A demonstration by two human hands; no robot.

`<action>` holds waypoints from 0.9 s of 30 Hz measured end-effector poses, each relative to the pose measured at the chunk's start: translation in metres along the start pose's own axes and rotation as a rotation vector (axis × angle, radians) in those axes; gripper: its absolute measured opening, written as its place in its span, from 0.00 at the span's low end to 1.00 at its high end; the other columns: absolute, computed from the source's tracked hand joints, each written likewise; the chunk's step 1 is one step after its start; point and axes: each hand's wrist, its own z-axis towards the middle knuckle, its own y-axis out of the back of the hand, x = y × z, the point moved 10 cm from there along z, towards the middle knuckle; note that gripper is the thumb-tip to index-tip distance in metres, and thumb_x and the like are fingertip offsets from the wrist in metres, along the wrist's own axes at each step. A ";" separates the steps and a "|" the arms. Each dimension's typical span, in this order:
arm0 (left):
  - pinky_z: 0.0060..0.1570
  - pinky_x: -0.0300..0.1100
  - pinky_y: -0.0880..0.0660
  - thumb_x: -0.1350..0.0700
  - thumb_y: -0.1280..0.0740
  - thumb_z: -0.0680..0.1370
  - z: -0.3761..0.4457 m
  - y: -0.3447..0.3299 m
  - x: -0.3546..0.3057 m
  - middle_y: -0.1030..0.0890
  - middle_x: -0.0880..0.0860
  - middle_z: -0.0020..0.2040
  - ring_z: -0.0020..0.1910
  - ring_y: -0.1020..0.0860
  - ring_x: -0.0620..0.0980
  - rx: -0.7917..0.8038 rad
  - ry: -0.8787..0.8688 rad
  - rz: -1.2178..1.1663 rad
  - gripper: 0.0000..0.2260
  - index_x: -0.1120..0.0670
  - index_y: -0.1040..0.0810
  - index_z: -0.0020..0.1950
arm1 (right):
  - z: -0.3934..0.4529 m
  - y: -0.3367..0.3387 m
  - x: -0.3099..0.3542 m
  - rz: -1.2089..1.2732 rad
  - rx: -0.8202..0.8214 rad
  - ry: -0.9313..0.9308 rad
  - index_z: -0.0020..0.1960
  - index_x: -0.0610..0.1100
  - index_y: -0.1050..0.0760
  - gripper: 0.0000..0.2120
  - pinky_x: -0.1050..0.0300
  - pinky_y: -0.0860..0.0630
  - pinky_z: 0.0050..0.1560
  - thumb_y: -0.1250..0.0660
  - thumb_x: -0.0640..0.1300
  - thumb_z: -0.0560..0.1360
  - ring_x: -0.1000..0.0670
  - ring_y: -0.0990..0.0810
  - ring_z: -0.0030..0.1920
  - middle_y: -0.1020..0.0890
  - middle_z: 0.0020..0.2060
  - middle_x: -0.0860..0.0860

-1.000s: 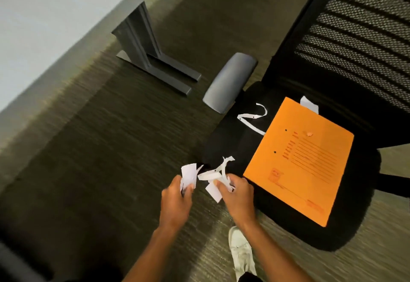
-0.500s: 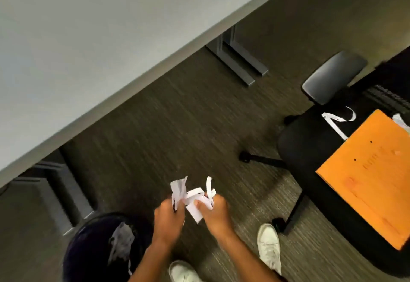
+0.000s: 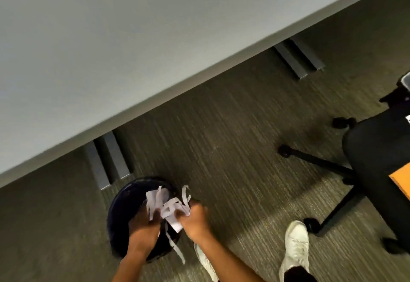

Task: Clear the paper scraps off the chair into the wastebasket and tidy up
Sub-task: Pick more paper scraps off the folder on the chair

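Both hands hold a bunch of white paper scraps right over a round dark wastebasket on the carpet. My left hand grips the left part of the bunch above the basket's opening. My right hand grips the right part at the basket's right rim. A long strip hangs down from the bunch. The black chair is at the right edge, with a corner of an orange folder on its seat.
A large grey desk top fills the upper left, its grey metal feet just behind the basket and another foot further right. The chair's black wheeled base spreads over the carpet. My white shoes stand beside it.
I have turned left from the chair towards the desk. Both hands carried the scraps from the seat's edge to above the wastebasket, which now lies under them.
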 end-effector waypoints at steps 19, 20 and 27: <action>0.59 0.49 0.28 0.57 0.33 0.78 0.021 0.036 0.116 0.20 0.63 0.61 0.60 0.21 0.61 0.008 0.162 -0.026 0.17 0.59 0.26 0.66 | -0.003 -0.138 0.015 -0.245 0.212 0.107 0.73 0.43 0.35 0.29 0.61 0.37 0.68 0.31 0.47 0.75 0.46 0.31 0.70 0.28 0.69 0.46; 0.61 0.49 0.29 0.56 0.33 0.78 0.021 0.035 0.116 0.21 0.62 0.63 0.62 0.22 0.60 0.018 0.166 -0.044 0.18 0.58 0.27 0.68 | -0.002 -0.137 0.015 -0.266 0.193 0.112 0.74 0.42 0.37 0.29 0.64 0.38 0.65 0.32 0.47 0.76 0.47 0.30 0.69 0.27 0.69 0.46; 0.65 0.50 0.32 0.58 0.33 0.78 0.023 0.034 0.100 0.24 0.62 0.66 0.65 0.25 0.61 0.013 0.126 -0.127 0.23 0.60 0.32 0.71 | 0.005 -0.106 0.012 -0.167 0.080 0.089 0.71 0.44 0.34 0.25 0.59 0.29 0.63 0.33 0.46 0.76 0.46 0.25 0.65 0.25 0.66 0.45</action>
